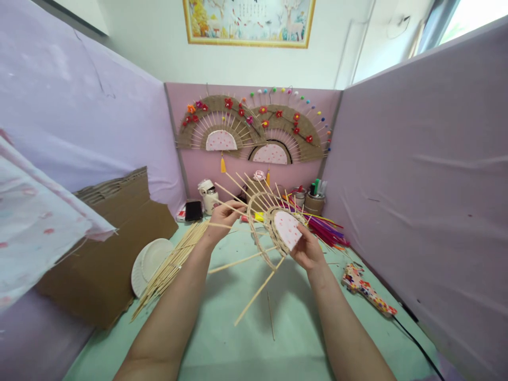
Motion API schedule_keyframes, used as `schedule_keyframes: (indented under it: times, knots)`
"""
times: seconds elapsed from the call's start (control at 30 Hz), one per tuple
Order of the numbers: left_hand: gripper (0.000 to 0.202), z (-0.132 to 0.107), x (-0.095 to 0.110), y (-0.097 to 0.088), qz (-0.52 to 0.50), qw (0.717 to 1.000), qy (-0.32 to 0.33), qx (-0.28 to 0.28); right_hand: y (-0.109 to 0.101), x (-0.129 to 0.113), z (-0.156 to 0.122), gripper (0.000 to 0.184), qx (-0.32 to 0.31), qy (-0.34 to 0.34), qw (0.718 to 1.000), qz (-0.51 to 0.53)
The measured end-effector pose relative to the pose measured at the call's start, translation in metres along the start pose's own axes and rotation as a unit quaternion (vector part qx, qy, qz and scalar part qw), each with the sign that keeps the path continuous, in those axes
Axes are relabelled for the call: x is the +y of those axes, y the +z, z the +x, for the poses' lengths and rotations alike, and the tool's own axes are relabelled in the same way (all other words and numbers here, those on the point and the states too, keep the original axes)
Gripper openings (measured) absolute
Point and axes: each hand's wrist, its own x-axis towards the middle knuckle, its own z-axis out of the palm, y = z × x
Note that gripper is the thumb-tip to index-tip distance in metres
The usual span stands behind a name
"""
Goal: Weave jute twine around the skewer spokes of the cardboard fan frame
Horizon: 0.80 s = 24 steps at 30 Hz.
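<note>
Held up over the middle of the table is a half-made fan (pixel 286 228) of thin wooden sticks, with a half-round centre covered in pink dotted cloth. Twine wraps the sticks close to the centre, and an outer twine band (pixel 254 241) loops across them farther out. My right hand (pixel 308 248) grips the straight lower edge of the cloth centre, thumb on the front. On the other side, my left hand (pixel 226 214) pinches at the sticks by the twine band, fingers closed; its exact hold is partly hidden. Several sticks point toward me.
Bamboo sticks (pixel 174 264) lie by paper plates (pixel 153 259) and cardboard (pixel 95 254) at left. A patterned glue gun (pixel 367 290) with a cord rests at right. Behind are colourful pipe cleaners (pixel 327 228), a pen holder (pixel 315 202), a bottle (pixel 209 197), and finished fans (pixel 222 106) on the partition.
</note>
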Motion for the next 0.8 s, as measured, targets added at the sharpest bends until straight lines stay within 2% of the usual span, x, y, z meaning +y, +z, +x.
schedule_keyframes:
  times: [0.13, 0.33, 0.43, 0.63, 0.7, 0.8]
  knots:
    - [0.021, 0.002, -0.008, -0.008, 0.003, 0.999, -0.034, -0.027, 0.005, 0.002, -0.005, 0.038, -0.011, 0.015, 0.999, -0.047]
    - [0.018, 0.005, -0.014, -0.025, 0.009, 0.998, -0.061, -0.031, 0.011, 0.000, -0.011, 0.034, -0.016, 0.053, 0.995, -0.087]
    - [0.016, 0.006, -0.010, -0.031, 0.027, 0.998, -0.048, 0.009, 0.011, -0.001, -0.011, 0.035, -0.020, 0.054, 0.994, -0.095]
    - [0.014, 0.006, 0.000, -0.041, 0.051, 0.992, 0.020, 0.115, 0.014, -0.002, -0.012, 0.034, -0.017, 0.066, 0.992, -0.109]
    - [0.014, 0.006, 0.003, -0.044, 0.041, 0.990, 0.023, 0.130, 0.014, -0.003, -0.012, 0.035, -0.004, 0.059, 0.993, -0.104]
    - [0.014, 0.006, 0.006, -0.047, 0.003, 0.992, -0.008, 0.129, 0.013, -0.002, -0.012, 0.034, -0.003, 0.053, 0.993, -0.104]
